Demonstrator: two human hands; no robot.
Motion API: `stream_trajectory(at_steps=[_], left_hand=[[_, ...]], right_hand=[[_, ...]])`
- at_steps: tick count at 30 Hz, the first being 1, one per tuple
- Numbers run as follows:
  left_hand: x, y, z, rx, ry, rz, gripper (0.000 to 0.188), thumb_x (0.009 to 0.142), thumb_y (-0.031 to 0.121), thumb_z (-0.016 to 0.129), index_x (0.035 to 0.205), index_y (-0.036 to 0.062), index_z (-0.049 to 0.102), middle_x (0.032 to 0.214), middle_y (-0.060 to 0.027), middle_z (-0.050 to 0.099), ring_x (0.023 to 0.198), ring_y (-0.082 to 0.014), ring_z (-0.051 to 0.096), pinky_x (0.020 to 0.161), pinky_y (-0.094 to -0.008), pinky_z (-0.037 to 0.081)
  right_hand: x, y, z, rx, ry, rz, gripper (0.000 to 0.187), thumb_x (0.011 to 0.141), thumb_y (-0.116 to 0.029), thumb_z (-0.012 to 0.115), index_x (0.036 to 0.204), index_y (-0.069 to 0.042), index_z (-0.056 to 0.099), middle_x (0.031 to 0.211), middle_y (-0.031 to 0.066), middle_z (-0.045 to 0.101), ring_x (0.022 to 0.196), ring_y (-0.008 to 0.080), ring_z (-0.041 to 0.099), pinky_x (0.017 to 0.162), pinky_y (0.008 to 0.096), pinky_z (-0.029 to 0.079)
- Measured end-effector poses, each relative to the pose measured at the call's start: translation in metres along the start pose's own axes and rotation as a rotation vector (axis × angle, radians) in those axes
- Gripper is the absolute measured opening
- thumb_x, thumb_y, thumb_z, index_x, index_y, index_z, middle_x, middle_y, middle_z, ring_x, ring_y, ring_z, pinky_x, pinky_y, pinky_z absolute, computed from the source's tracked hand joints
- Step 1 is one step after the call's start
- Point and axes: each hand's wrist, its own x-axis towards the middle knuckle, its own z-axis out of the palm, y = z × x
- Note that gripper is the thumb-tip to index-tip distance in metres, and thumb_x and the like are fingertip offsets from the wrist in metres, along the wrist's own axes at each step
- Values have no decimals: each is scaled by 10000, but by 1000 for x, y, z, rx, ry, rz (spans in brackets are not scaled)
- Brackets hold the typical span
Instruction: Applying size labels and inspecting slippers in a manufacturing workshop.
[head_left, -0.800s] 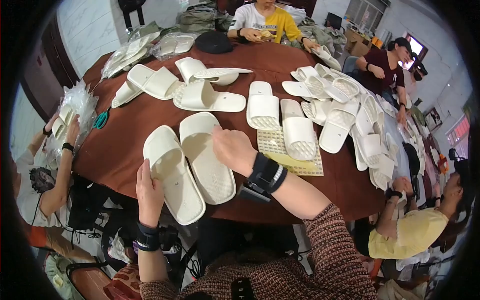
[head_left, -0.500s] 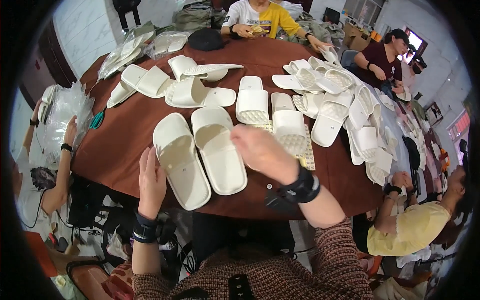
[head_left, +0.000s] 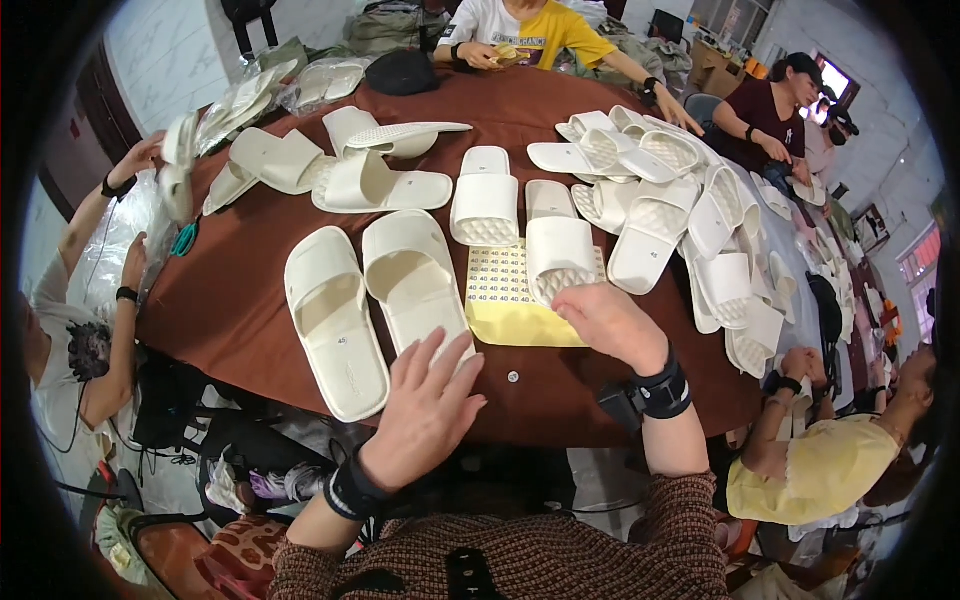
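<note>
A pair of cream slide slippers stands side by side in front of me, the left slipper (head_left: 345,350) and the right slipper (head_left: 405,265). My left hand (head_left: 425,405) is open, its fingers spread over the near end of the right slipper. To the right, a white slipper (head_left: 560,245) lies across a yellow sticker sheet (head_left: 497,322) with rows of small printed labels. My right hand (head_left: 615,322) has its fingers closed at that slipper's near end; the fingertips are partly hidden. Beside it lies another white slipper (head_left: 485,205), just touching the sheet's far edge.
A pile of white slippers (head_left: 655,215) covers the right of the brown-clothed table (head_left: 240,325). More slippers (head_left: 380,187) lie at the back left, near teal scissors (head_left: 184,239) and a black cap (head_left: 401,73). Several co-workers sit around; one at left handles slippers and clear bags (head_left: 125,240).
My right hand has left the pair and moved to the slipper on the sticker sheet. My left hand has moved right, over the right slipper. The co-worker at left has raised a pair of slippers.
</note>
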Motion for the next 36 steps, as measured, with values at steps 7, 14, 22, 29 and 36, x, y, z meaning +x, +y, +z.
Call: stream_trajectory(at_steps=[7, 14, 22, 29, 36], left_hand=[[28, -4, 49, 122, -125, 66, 492, 864, 318, 674, 1256, 50, 545, 1370, -148, 483, 1325, -401, 379, 1082, -526, 321], [28, -4, 57, 169, -156, 80, 490, 890, 363, 641, 1265, 60, 550, 1358, -140, 501, 1277, -393, 420, 1071, -526, 326], [29, -4, 53, 181, -140, 79, 513, 865, 368, 663, 1259, 61, 546, 1318, -120, 515, 1248, -362, 438, 1061, -522, 331], [26, -5, 48, 200, -165, 39, 545, 831, 366, 688, 1256, 58, 541, 1273, -108, 513, 1242, -331, 431, 1057, -517, 329], [42, 14, 60, 147, -138, 120, 586, 852, 390, 665, 1283, 18, 522, 1356, -139, 487, 1262, -371, 436, 1079, -531, 320]], right_hand=[[-8, 1, 0, -55, -42, 17, 155, 901, -123, 560, 932, -21, 672, 830, 204, 663, 808, 391, 643, 706, 455, 514], [2, 25, -8, -107, 55, 70, 162, 898, -112, 550, 939, -8, 668, 846, 223, 659, 824, 406, 641, 720, 468, 511], [-6, 36, -9, 89, 120, 85, 178, 879, -83, 534, 969, -5, 666, 903, 231, 662, 884, 397, 640, 797, 463, 500], [-13, 38, 17, 95, 124, -5, 105, 855, -49, 568, 916, -4, 641, 898, 191, 640, 895, 376, 616, 798, 430, 495], [-15, 33, 18, 113, 127, 46, 92, 842, -19, 583, 914, -11, 639, 927, 181, 629, 905, 382, 607, 798, 429, 494]])
